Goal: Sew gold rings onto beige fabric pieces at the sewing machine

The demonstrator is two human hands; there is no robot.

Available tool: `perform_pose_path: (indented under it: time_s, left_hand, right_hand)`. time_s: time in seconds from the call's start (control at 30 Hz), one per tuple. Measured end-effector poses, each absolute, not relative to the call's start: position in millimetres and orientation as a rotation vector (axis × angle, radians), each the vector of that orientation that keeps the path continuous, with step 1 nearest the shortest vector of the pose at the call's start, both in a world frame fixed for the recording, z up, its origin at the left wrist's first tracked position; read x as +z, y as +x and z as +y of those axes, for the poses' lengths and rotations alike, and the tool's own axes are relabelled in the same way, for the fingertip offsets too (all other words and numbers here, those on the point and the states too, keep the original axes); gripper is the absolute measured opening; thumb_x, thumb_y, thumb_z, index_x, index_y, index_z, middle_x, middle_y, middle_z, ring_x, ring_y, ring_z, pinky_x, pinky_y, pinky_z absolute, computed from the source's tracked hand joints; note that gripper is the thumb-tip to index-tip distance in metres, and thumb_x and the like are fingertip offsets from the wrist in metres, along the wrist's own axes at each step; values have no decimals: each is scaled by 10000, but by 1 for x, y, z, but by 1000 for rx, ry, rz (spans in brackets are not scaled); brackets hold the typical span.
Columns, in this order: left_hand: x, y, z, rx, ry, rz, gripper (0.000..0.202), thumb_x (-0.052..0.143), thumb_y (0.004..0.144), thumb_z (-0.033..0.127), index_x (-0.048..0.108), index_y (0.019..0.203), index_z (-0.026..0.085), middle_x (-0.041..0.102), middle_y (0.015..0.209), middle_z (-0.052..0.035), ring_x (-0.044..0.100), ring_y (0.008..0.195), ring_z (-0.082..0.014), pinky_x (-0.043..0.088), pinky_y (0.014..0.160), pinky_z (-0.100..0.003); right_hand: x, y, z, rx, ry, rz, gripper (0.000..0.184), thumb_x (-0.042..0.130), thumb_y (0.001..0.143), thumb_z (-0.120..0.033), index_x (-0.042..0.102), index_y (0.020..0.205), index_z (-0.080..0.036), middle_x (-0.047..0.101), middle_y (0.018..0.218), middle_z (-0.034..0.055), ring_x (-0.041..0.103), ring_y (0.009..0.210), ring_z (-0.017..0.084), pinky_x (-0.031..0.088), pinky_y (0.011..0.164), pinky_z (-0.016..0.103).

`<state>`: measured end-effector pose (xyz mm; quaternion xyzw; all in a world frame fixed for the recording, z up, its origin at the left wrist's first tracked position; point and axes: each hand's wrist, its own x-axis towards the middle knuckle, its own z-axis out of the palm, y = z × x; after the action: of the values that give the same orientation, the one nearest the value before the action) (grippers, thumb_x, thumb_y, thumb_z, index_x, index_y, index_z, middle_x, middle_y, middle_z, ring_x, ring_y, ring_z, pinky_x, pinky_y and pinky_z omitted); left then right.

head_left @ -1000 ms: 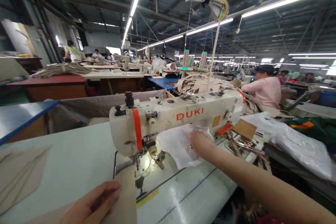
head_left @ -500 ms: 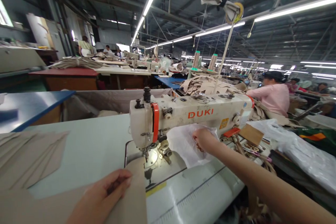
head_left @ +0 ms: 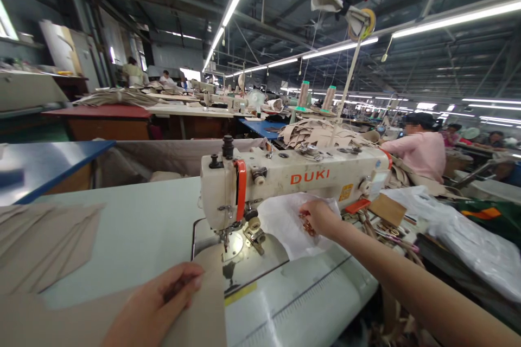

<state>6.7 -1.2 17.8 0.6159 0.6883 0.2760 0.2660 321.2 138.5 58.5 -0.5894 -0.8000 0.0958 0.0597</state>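
Observation:
My left hand (head_left: 157, 306) pinches the edge of a beige fabric piece (head_left: 205, 303) that lies on the pale table, its far corner close to the needle plate (head_left: 233, 246) of a white DUKI sewing machine (head_left: 293, 176). My right hand (head_left: 319, 216) reaches under the machine's arm into a white plastic bag (head_left: 285, 222). Its fingers are curled over small orange-brown bits (head_left: 306, 225) in the bag; I cannot tell what they are.
A stack of beige cut pieces (head_left: 44, 244) lies at the left of the table (head_left: 134, 227). Clutter and a clear bag (head_left: 472, 246) sit at the right. A person in pink (head_left: 421, 149) works at the station behind, beside piled beige pieces (head_left: 317, 133). Thread cones (head_left: 303, 95) stand on a rack.
The view has swung left, so the machine now sits further right in frame. My right hand stays in the bag; its fingers have shifted a little. My left hand keeps its hold.

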Motion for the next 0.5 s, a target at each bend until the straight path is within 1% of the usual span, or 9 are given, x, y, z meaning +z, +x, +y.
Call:
perform_pose_path:
  time_s: [0.1,0.17,0.23,0.33,0.4,0.5]
  left_hand:
    - [15,6,-1,761,1678,1849,368,467,729,542,661,852,255,691,733,2,641,743,-233,477,631,-264]
    - [15,6,-1,769,1682,1844,365,468,735,539,665,851,254,689,720,3,640,727,-230,477,625,-263]
    - [17,6,-1,785,1682,1845,355,475,731,529,669,841,252,690,714,4,639,723,-229,477,628,-264]
    - [22,9,-3,830,1664,1838,339,498,701,512,679,821,252,697,714,11,640,718,-229,476,639,-268]
    - [25,11,-4,847,1639,1830,361,498,692,529,685,837,255,695,684,17,640,693,-228,473,651,-276]
    - [27,13,-7,831,1603,1842,423,473,693,568,691,875,255,672,615,17,640,678,-238,466,670,-299]
  right_hand:
    - [54,322,142,404,-1748,-2292,80,566,848,-157,640,834,-129,664,851,42,617,864,182,466,827,381]
    - [52,323,143,487,-1685,-2192,118,557,792,-71,654,790,-138,680,837,59,615,891,198,439,856,364]
    - [52,324,141,604,-1592,-2091,142,555,746,-50,653,766,-150,688,842,65,617,899,203,431,857,337]
    - [56,322,131,882,-1417,-1950,65,606,714,-145,626,775,-159,681,816,46,638,824,185,472,784,312]
    - [60,320,120,1097,-1288,-1859,149,652,693,-255,606,801,-163,673,804,34,648,789,173,494,754,310]
    - [67,315,101,1355,-1121,-1748,317,709,642,-397,595,828,-168,664,801,22,656,794,165,505,782,326]
